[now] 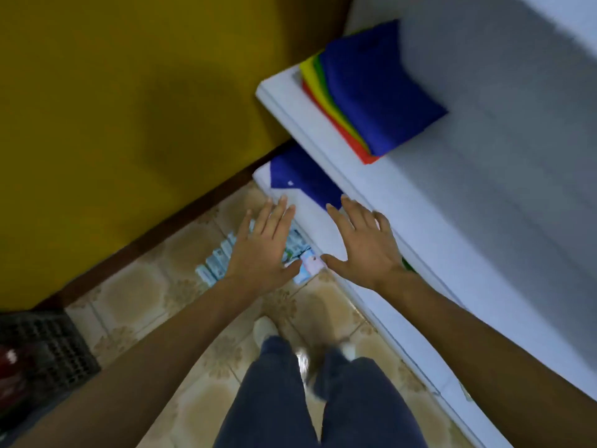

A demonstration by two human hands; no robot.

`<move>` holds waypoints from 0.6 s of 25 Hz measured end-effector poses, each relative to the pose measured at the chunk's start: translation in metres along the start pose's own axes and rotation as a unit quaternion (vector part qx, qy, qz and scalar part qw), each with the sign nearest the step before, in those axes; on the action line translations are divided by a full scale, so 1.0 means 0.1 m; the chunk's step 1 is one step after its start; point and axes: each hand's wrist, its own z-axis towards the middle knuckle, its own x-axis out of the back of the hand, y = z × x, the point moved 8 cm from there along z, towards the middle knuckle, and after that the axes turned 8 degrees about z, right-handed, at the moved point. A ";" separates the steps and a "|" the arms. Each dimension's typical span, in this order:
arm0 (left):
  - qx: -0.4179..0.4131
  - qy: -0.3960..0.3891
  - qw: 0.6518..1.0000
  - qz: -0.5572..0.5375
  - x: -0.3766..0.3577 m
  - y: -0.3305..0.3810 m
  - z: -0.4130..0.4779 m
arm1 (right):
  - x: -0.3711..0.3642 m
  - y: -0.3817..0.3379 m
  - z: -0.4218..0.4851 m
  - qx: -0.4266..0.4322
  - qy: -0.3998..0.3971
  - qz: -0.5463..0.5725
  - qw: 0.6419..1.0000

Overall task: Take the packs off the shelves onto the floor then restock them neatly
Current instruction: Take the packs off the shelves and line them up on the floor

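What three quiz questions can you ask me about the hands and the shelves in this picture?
1. True or false: the left hand and the right hand each grip a pack.
2. Which colour lies on top of the folded stack on the upper shelf? A red, B blue, C green.
3. Fill the gap: the light-blue packs lie on the ___.

Key: 1 false, both hands are open and hold nothing. 2 B. 3 floor.
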 end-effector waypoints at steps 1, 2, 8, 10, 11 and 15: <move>-0.020 0.005 1.000 0.007 0.16 0.14 0.00 | 0.23 0.04 -0.14 -0.010 0.023 -0.017 1.000; -0.038 0.011 0.999 0.018 0.33 0.30 0.02 | 0.47 0.07 -0.28 -0.019 0.049 -0.035 0.998; -0.153 0.100 0.983 0.028 1.21 1.46 0.00 | 1.58 0.16 -1.28 -0.068 0.205 -0.141 0.966; -0.190 0.120 0.974 0.032 1.44 1.89 -0.18 | 1.84 0.21 -1.87 -0.105 0.257 -0.150 0.949; -0.204 0.131 0.970 0.029 1.54 2.11 -0.30 | 1.92 0.23 -2.16 -0.122 0.277 -0.156 0.940; -0.302 0.132 0.942 0.053 1.69 3.05 -0.90 | 2.02 0.35 -3.36 -0.216 0.293 -0.164 0.917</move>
